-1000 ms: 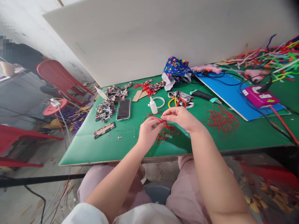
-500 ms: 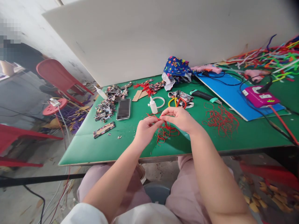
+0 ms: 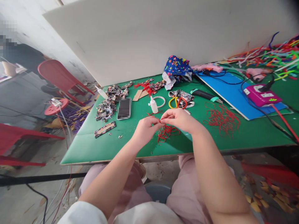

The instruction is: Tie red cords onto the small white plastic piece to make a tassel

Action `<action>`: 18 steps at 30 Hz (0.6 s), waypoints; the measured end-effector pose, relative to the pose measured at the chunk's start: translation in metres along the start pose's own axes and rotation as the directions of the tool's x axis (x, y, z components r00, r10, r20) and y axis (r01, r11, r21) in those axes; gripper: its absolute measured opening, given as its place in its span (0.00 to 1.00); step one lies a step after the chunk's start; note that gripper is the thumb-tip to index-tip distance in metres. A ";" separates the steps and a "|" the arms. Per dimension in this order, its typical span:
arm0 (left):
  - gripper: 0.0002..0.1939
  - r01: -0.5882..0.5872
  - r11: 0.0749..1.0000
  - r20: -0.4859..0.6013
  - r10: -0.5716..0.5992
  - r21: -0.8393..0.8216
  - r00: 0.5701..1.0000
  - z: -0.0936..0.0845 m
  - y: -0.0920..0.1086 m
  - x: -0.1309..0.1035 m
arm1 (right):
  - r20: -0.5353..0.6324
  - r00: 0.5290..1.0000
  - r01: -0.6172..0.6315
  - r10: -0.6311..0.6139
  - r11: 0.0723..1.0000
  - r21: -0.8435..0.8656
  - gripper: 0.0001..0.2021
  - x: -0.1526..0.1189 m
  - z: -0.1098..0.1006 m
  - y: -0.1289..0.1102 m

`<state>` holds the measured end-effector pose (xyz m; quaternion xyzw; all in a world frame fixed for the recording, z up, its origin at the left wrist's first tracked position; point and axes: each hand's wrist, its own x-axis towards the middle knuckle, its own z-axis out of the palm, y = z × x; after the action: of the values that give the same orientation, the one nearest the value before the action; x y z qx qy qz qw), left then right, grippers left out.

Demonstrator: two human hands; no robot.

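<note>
Over the green table (image 3: 93,152), my left hand (image 3: 146,129) and my right hand (image 3: 179,119) meet, their fingertips pinched on thin red cord. A tangle of that red cord (image 3: 164,133) hangs or lies just below the fingertips. Behind my hands stand a small white squeeze bottle (image 3: 153,105) and a white ring (image 3: 160,102). Scissors (image 3: 177,102) with yellow and red handles rest on patterned cloth beyond my right hand. Another loose heap of red cord (image 3: 223,119) lies to the right.
Patterned fabric scraps (image 3: 106,107), a phone (image 3: 124,108) and a fabric-edged strip (image 3: 105,129) are on the left. A cutter (image 3: 204,95), blue board (image 3: 231,93), magenta power strip (image 3: 263,95) and pink glue guns (image 3: 207,67) are on the right. A person (image 3: 22,56) is at far left.
The view has shifted slightly. My hands remain together at the red cord, with only a small change in finger position.
</note>
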<state>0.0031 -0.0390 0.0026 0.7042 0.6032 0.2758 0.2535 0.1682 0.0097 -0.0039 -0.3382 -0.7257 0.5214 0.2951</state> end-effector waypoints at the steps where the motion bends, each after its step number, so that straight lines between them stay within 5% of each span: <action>1: 0.11 0.006 1.000 0.003 -0.006 0.022 1.000 0.000 0.000 0.000 | -0.007 1.000 0.015 -0.015 0.998 -0.059 0.07 0.000 0.000 -0.001; 8: 0.14 0.029 0.999 -0.014 -0.029 0.041 0.999 0.002 -0.002 0.002 | -0.020 0.995 0.086 -0.095 0.960 -0.266 0.07 0.001 0.007 -0.002; 18: 0.14 0.000 1.000 -0.051 0.000 0.011 0.999 0.000 -0.001 0.002 | -0.067 0.998 0.000 0.006 0.997 0.079 0.07 0.009 0.011 0.010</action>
<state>0.0027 -0.0367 0.0018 0.6983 0.6110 0.2903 0.2339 0.1562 0.0131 -0.0159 -0.3447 -0.6936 0.5385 0.3318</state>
